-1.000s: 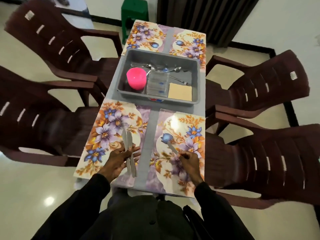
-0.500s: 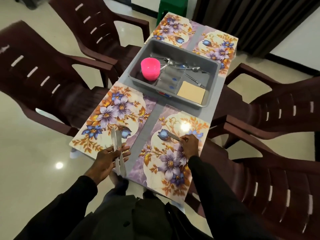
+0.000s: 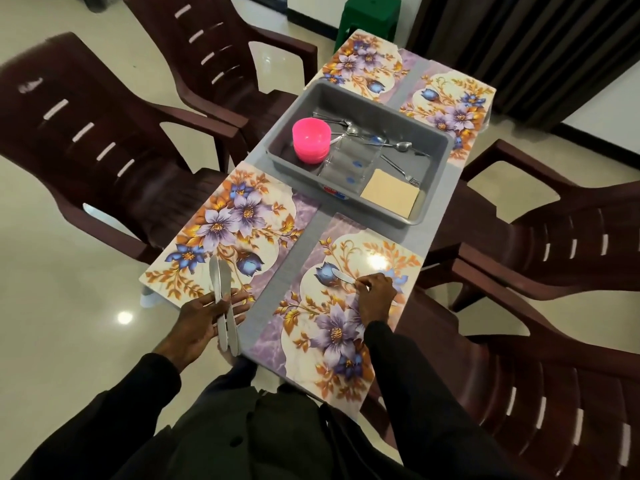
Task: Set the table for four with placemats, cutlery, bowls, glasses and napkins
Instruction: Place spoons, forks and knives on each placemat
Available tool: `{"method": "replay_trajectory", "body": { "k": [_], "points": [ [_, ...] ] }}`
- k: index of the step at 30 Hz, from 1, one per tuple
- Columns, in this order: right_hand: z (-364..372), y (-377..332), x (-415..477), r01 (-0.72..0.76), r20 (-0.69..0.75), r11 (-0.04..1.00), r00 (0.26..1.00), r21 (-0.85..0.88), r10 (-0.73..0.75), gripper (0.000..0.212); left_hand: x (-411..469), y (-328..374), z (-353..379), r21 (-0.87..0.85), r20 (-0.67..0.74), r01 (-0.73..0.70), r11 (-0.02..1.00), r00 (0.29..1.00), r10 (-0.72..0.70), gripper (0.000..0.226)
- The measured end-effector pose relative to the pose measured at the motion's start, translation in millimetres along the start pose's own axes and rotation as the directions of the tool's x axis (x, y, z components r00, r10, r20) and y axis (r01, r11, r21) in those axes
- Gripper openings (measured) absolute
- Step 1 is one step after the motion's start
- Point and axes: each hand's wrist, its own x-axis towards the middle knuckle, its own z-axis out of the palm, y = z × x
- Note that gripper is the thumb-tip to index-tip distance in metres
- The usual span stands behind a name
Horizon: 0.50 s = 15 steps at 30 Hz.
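Note:
Several floral placemats cover the narrow grey table; the near left placemat (image 3: pixel 239 230) and the near right placemat (image 3: pixel 349 306) lie in front of me. My left hand (image 3: pixel 204 317) grips a bundle of silver knives (image 3: pixel 221 299) over the near left mat's corner, blades pointing away. On the near right mat, my right hand (image 3: pixel 375 299) holds one knife (image 3: pixel 343 277) by its handle, blade flat on the mat. A grey tub (image 3: pixel 436 174) mid-table holds stacked pink bowls (image 3: pixel 310 140), clear glasses (image 3: pixel 349 162), loose forks and spoons (image 3: pixel 388 145) and tan napkins (image 3: pixel 389 197).
Dark brown plastic chairs stand on both sides: two on the left (image 3: pixel 86 140) and two on the right (image 3: pixel 554 237). A green stool (image 3: pixel 367 12) and dark curtains lie beyond the far end. Two more placemats (image 3: pixel 450 105) lie past the tub. The floor is glossy cream tile.
The view has swung so the table runs diagonally. My right hand moved forward along the near right mat with its knife. My left hand keeps its knife bundle near the left mat's corner.

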Motion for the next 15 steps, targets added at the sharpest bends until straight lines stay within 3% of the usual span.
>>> {"method": "replay_trajectory", "body": {
  "k": [15],
  "points": [
    [9, -6, -2, 0.003, -0.025, 0.982, 1.0, -0.191, -0.008, 0.009, 9, 11, 0, 0.025, -0.019, 0.005, 1.0, 1.0, -0.004, 0.026]
  ]
}}
